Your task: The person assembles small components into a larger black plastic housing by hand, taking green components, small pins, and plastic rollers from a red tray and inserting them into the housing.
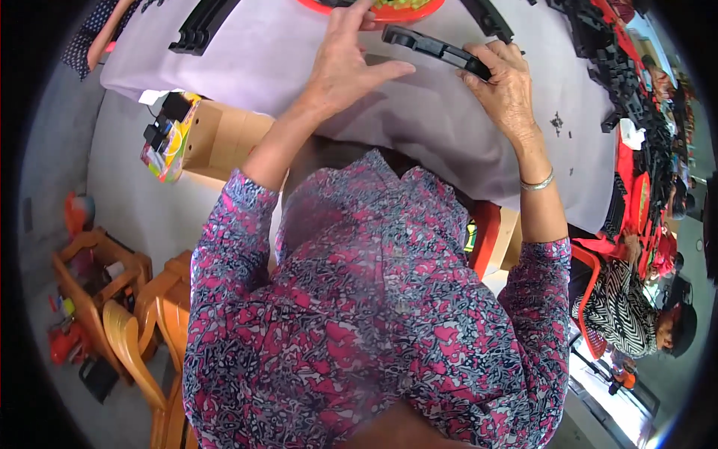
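My right hand grips one end of a long, slightly curved black plastic part with slots along it. The part is held above the pale lilac tablecloth, its free end pointing left. My left hand is open, thumb stretched out to the right and apart from the other fingers. Its fingertips are at the near edge of a red bowl, which is cut off by the top of the view. Small yellow-green and black pieces lie in the bowl.
Black plastic strips lie at the table's far left, another strip right of the bowl. Many black parts are heaped along the right edge. Tiny dark bits lie nearby. A cardboard box and wooden chairs stand left. Other people sit around.
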`<control>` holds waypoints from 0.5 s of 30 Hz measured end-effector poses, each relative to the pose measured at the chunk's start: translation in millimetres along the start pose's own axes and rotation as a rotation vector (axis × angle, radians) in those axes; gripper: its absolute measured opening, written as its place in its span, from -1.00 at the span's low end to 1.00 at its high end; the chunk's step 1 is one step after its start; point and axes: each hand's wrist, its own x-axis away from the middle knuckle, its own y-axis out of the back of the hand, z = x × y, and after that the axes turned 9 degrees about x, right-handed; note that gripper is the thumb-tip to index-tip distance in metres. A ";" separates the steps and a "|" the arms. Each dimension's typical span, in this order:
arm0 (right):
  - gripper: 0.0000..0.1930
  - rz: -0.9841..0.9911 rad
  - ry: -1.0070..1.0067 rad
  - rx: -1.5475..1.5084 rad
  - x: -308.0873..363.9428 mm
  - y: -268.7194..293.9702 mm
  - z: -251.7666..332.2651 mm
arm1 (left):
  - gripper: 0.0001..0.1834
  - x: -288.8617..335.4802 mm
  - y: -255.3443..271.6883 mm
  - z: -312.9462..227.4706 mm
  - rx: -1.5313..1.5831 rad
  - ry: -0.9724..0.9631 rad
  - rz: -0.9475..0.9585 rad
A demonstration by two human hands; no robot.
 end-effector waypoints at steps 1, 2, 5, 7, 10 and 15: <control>-0.61 -0.019 0.033 0.011 2.0 -5.7 3.1 | -0.03 -2.7 6.5 -1.7 -0.088 0.061 0.142; -0.61 -0.039 0.066 0.024 3.8 -11.0 5.3 | -0.03 0.1 6.0 5.9 -0.092 0.074 0.147; -0.60 -0.021 0.041 0.010 9.5 -23.0 9.9 | -0.25 6.5 1.7 26.6 0.036 -0.071 0.142; -0.60 0.024 0.035 0.009 12.5 -24.6 12.2 | -0.39 12.3 6.0 43.1 0.017 -0.058 0.172; -0.61 0.084 0.021 -0.011 14.5 -27.6 13.0 | -0.55 17.9 5.1 47.5 0.001 -0.034 0.187; -0.62 0.063 -0.012 -0.052 14.6 -29.8 11.5 | -0.62 19.1 4.0 42.5 -0.046 -0.016 0.188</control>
